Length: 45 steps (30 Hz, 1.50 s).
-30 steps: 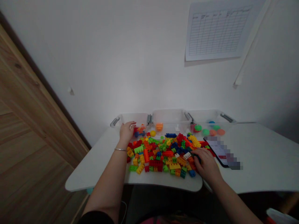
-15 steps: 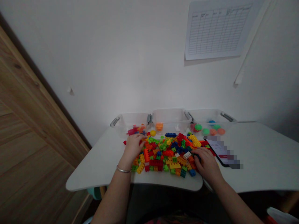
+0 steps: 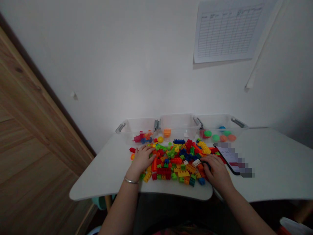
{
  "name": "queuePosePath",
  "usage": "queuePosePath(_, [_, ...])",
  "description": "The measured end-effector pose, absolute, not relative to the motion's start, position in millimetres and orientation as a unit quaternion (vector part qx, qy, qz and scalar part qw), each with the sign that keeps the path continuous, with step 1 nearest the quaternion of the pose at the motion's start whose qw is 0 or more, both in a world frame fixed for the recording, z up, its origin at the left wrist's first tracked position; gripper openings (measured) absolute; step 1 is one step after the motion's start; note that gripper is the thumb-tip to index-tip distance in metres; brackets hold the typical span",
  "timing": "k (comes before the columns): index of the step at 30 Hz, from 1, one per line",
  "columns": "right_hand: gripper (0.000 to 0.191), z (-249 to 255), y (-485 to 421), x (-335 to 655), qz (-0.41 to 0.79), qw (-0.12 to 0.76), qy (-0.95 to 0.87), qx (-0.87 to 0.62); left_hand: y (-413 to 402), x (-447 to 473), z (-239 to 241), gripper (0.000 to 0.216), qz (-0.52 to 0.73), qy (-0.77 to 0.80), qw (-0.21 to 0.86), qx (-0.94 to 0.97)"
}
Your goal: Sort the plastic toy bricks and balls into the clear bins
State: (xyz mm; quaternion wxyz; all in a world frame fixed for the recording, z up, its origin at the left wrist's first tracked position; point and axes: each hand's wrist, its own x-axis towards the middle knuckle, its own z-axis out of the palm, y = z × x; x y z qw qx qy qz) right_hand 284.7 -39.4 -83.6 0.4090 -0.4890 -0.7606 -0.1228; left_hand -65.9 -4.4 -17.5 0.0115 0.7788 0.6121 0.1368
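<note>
A heap of coloured plastic building bricks [image 3: 176,160] covers the middle of a white table [image 3: 105,179]. My left hand [image 3: 142,158] lies palm down on the left end of the heap, fingers spread over red and orange bricks. A thin bracelet rings that wrist. My right hand [image 3: 216,171] rests on the right end of the heap, fingers curled down onto bricks; whether it grips one is hidden. Three clear plastic bins stand behind the heap: the left bin [image 3: 137,129] holds a few bricks, the middle bin [image 3: 177,125] an orange piece, the right bin [image 3: 220,125] round coloured pieces.
A phone [image 3: 231,158] lies on the table right of the bricks, close to my right hand. The table meets a white wall with a printed sheet [image 3: 227,31] on it. A wooden door [image 3: 26,130] stands to the left.
My left hand has come back from the left bin's rim and dropped onto the left end of the brick heap. My right hand has stayed put.
</note>
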Motion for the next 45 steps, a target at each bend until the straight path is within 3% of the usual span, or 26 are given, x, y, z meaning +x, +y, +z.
queuePosePath(16, [0.020, -84.7, -38.8, 286.2, -0.113, 0.407, -0.761, -0.491, -8.1, -64.2, -9.0, 0.034, 0.153, 0.589, -0.025, 0.793])
queuePosePath(32, [0.020, -82.0, -40.0, 285.2, -0.107, 0.408, -0.761, -0.493, -4.8, -59.2, -7.6, 0.014, 0.148, 0.557, -0.094, 0.812])
queuePosePath(41, [0.020, -79.9, -41.0, 283.6, -0.101, 0.416, -0.757, -0.494, -3.0, -77.1, -12.2, 0.011, 0.450, 0.518, 0.078, 0.723])
queuePosePath(45, [0.020, -79.5, -40.6, 283.9, -0.104, 0.421, -0.755, -0.492, 1.6, -82.8, -13.1, 0.020, 0.569, 0.527, 0.127, 0.618])
